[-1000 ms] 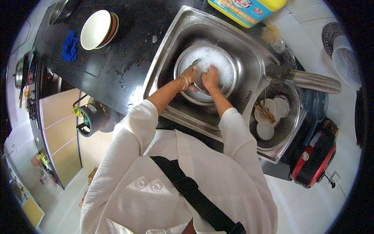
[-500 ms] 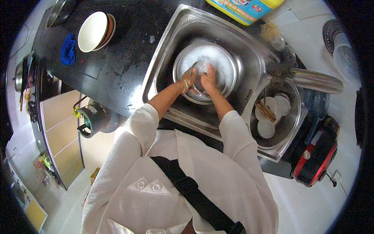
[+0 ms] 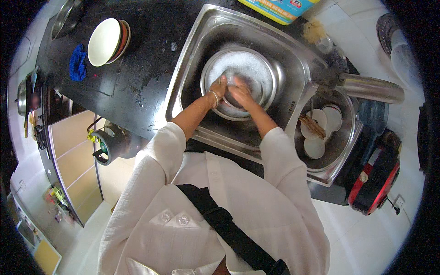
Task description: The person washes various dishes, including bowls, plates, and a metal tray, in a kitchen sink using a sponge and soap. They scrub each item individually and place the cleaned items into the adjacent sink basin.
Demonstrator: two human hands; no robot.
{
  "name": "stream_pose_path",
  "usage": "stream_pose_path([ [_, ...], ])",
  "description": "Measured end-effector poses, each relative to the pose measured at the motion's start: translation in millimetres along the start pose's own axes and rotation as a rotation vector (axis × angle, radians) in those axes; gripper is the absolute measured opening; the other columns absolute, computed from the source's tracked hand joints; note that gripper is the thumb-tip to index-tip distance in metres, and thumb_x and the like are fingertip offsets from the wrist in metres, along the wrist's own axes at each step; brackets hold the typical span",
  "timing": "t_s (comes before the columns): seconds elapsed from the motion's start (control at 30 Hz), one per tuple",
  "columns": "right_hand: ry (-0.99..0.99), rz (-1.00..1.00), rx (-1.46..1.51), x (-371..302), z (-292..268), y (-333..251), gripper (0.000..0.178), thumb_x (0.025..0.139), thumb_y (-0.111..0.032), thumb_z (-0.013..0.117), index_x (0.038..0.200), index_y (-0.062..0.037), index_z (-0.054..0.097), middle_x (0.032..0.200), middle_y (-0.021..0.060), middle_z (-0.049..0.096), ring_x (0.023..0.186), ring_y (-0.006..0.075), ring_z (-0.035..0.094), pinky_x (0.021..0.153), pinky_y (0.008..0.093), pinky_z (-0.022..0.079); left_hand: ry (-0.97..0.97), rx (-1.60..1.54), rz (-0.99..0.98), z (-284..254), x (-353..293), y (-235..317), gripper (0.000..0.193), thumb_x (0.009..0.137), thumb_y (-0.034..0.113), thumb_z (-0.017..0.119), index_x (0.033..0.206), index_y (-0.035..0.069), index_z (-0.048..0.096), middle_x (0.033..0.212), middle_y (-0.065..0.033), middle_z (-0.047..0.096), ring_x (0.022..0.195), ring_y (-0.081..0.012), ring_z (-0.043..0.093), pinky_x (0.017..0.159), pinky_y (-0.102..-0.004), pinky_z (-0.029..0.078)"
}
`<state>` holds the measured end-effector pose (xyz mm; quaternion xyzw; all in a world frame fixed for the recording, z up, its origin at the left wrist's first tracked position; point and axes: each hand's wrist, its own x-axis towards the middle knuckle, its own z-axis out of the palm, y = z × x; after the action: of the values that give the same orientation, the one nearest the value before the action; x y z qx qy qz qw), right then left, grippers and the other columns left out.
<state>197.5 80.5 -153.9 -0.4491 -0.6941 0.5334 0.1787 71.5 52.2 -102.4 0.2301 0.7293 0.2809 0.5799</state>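
Observation:
A round metal basin (image 3: 276,85) of white suds (image 3: 250,62) sits in the large steel sink (image 3: 293,55). Both of my hands are in it, close together over the soapy water. My left hand (image 3: 219,88), a bracelet at its wrist, has its fingers curled in. Beside it my right hand (image 3: 241,93) is curled too, its fingers blurred by motion. A greyish smear shows between them, too unclear to name. Part of the fingers is hidden by the hands themselves and the foam.
A faucet (image 3: 372,89) lies over a smaller sink bowl holding white dishes (image 3: 314,148) and a bundle of chopsticks (image 3: 312,126). Stacked bowls (image 3: 103,43) and a blue cloth (image 3: 78,65) are on the black counter at left. A yellow jug (image 3: 275,11) stands behind the sink.
My right hand has shifted slightly down and now slants across toward the left hand. The left hand has moved a little left. The whole view has tilted slightly.

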Motion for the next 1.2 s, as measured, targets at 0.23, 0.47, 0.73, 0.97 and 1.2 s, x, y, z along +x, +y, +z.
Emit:
stream_pose_path([
  [0.23,-0.503,-0.321,-0.780,-18,-53,-13,0.027,0.068,-0.006,0.057,0.095,-0.0096,0.055,0.113,0.0088,0.048,0.108,0.0311,0.042,0.090,0.0444,0.031,0.284,0.424,0.237,-16,44,-30,0.058,0.082,0.049,0.038,0.114,0.001,0.045,0.095,-0.0222,0.056,0.097,-0.0368,0.050,0.093,-0.0410,0.030],
  [0.47,-0.386,-0.196,-0.220,-5,-103,-78,0.034,0.057,-0.017,0.075,0.081,-0.0076,0.053,0.077,0.0086,0.055,0.077,0.0208,0.053,0.068,0.0318,0.040,-0.247,0.854,0.780,-35,-30,23,0.037,0.085,0.037,0.041,0.086,0.005,0.061,0.076,-0.0161,0.060,0.082,-0.0329,0.056,0.098,-0.0526,0.011],
  [0.73,0.364,-0.169,-0.375,31,-65,13,0.018,0.079,-0.015,0.049,0.092,-0.0043,0.056,0.088,0.0120,0.055,0.086,0.0270,0.052,0.075,0.0358,0.041,-0.184,0.037,0.551,-48,-38,7,0.027,0.085,0.026,0.050,0.076,0.002,0.056,0.059,0.0009,0.046,0.059,-0.0064,0.039,0.056,-0.0231,0.035],
  [0.97,0.343,0.169,0.133,16,-24,14,0.016,0.078,-0.012,0.052,0.090,-0.0031,0.057,0.078,0.0086,0.058,0.077,0.0281,0.055,0.072,0.0345,0.043,-0.200,-0.375,0.387,-54,-39,-7,0.020,0.082,0.012,0.050,0.100,0.003,0.054,0.080,0.0022,0.057,0.068,-0.0049,0.048,0.064,-0.0200,0.040],
  [1.2,0.338,-0.592,-0.255,-18,-21,-118,0.017,0.072,-0.011,0.057,0.089,-0.0077,0.058,0.099,0.0126,0.052,0.084,0.0257,0.051,0.075,0.0323,0.040,-0.146,-0.230,0.512,-35,-49,1,0.017,0.081,0.005,0.048,0.097,0.002,0.054,0.083,0.0008,0.058,0.073,-0.0054,0.050,0.067,-0.0199,0.041],
])
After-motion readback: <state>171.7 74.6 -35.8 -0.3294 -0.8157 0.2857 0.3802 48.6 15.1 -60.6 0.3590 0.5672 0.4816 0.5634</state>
